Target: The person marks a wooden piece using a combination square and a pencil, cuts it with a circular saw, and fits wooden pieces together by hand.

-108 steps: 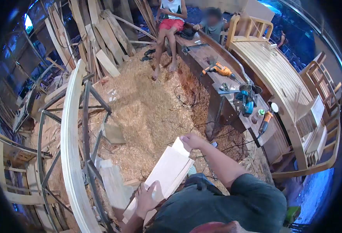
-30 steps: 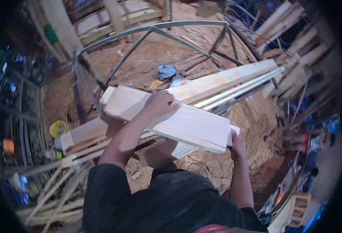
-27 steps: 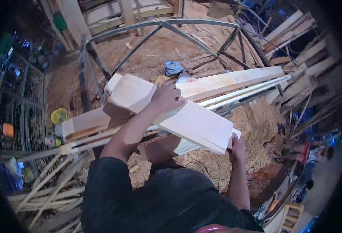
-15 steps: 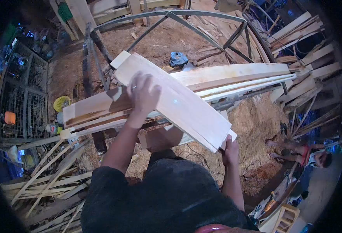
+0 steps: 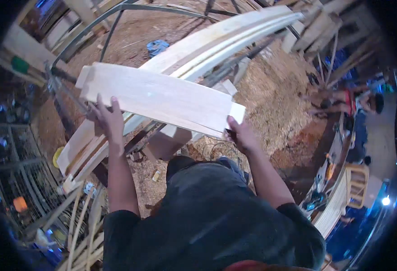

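A short stack of pale wooden boards (image 5: 157, 95) lies across both my hands, level and slightly tilted down to the right. At least one lower board sticks out past the top one at both ends. My left hand (image 5: 107, 118) grips the near edge by the left end, fingertips showing at the edge. My right hand (image 5: 242, 133) is closed round the right end, thumb on top and fingers hidden beneath. Under the stack, long planks (image 5: 225, 34) run diagonally across a dark metal frame (image 5: 88, 34).
Wood shavings (image 5: 270, 99) cover the floor on the right. A blue plastic bag (image 5: 157, 47) lies beyond the planks. Wire-mesh panels (image 5: 24, 167) and loose strips (image 5: 78, 221) stand to my left. On the right are another person (image 5: 349, 101) and a wooden chair (image 5: 357, 185).
The boards have swung to lie more crosswise before me. My left hand has slid from their top face to the near left edge. My view has turned, shifting the surroundings.
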Motion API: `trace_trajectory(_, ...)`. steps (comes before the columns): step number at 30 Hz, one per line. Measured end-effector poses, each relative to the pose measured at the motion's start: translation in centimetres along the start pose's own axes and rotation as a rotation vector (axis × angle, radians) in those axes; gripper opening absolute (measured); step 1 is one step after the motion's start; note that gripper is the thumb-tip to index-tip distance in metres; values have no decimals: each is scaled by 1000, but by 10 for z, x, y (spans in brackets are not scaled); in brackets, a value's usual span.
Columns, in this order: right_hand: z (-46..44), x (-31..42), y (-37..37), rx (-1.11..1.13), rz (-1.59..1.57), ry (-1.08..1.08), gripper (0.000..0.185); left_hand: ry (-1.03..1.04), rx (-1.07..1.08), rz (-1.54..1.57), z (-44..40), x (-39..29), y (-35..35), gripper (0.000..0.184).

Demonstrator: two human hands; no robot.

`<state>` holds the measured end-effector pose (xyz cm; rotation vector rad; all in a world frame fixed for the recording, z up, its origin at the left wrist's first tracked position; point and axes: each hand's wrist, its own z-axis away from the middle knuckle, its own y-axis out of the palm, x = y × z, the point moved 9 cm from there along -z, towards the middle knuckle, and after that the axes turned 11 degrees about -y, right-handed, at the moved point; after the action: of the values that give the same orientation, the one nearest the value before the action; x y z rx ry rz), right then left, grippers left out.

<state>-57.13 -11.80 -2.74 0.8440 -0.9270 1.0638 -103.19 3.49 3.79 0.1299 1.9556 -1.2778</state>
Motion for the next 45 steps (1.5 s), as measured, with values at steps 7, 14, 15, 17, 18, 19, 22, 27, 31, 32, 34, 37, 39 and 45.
trace_trajectory(7,19,-44,-18,263,-123,118,36,10,-25,-133,48,-11,2,71)
trace_trajectory(14,38,-44,-59,556,126,103,34,-571,511,836,199,-29,81,78)
trace_trajectory(15,38,-48,-73,554,111,101,35,-702,666,953,234,-40,100,79)
trace_trajectory(17,40,-56,-106,558,89,101,36,-870,843,1099,296,-71,121,75)
trace_trajectory(18,37,-59,-122,528,76,126,35,-886,889,1185,319,-97,127,74)
trace_trajectory(19,37,-64,-136,500,65,162,33,-907,909,1171,330,-113,134,73)
trace_trajectory(22,35,-74,-170,479,133,74,30,-881,751,1169,328,-122,153,67)
trace_trajectory(27,40,-64,-203,508,299,77,22,-1010,552,1210,336,-98,144,48)
trace_trajectory(31,38,-91,-244,520,376,79,21,-890,516,1345,346,-81,139,57)
trace_trajectory(32,40,-97,-250,522,377,111,21,-835,534,1387,354,-84,135,61)
trace_trajectory(34,40,-101,-248,522,410,164,22,-868,693,1357,372,-92,139,69)
trace_trajectory(37,43,-96,-229,522,503,219,26,-792,782,1408,394,-107,144,53)
trace_trajectory(39,43,-86,-196,651,598,203,28,-773,739,1476,395,-105,161,41)
trace_trajectory(45,6,-38,-99,837,454,44,44,-664,456,1455,384,-84,156,21)
